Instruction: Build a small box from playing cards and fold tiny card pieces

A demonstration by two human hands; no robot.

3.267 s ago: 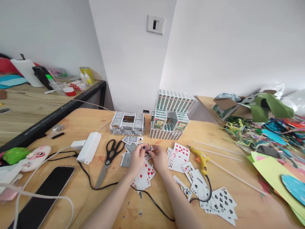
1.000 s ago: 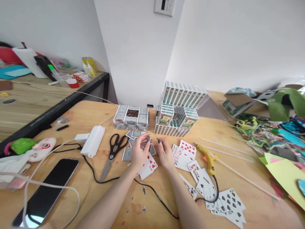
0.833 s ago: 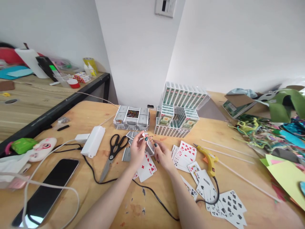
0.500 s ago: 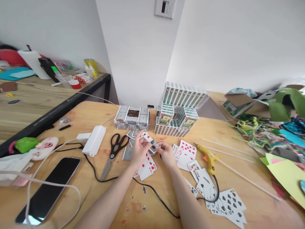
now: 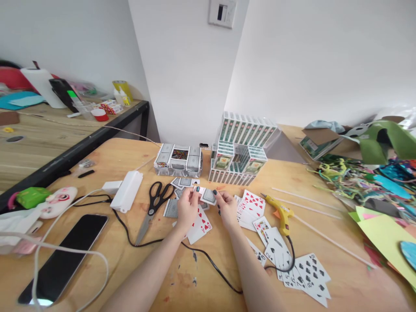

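Note:
Between my two hands a playing card (image 5: pixel 208 196) is held up, its grey patterned back showing. My left hand (image 5: pixel 188 208) pinches its left end, and my right hand (image 5: pixel 227 207) pinches the right end. Under and beside the left hand lie loose cards: a face-up heart card (image 5: pixel 199 227) and a face-down card (image 5: pixel 170 208). Just right of the right hand is a spread of red cards (image 5: pixel 253 204). Behind the hands stands a box built of cards (image 5: pixel 178 161), with stacked card packs (image 5: pixel 237 151) to its right.
Black-handled scissors (image 5: pixel 152 212) lie left of the hands, near a white power adapter (image 5: pixel 127 191) and a phone (image 5: pixel 65 258). A yellow glue gun (image 5: pixel 282 212) rests at right, its black cord crossing fanned spade cards (image 5: pixel 312 273). Clear glue sticks (image 5: pixel 331 240) lie beyond it.
Both hands have turned the card, so its patterned back now shows instead of the red pip face. My left fingers have lowered to its left end. The view has shifted slightly.

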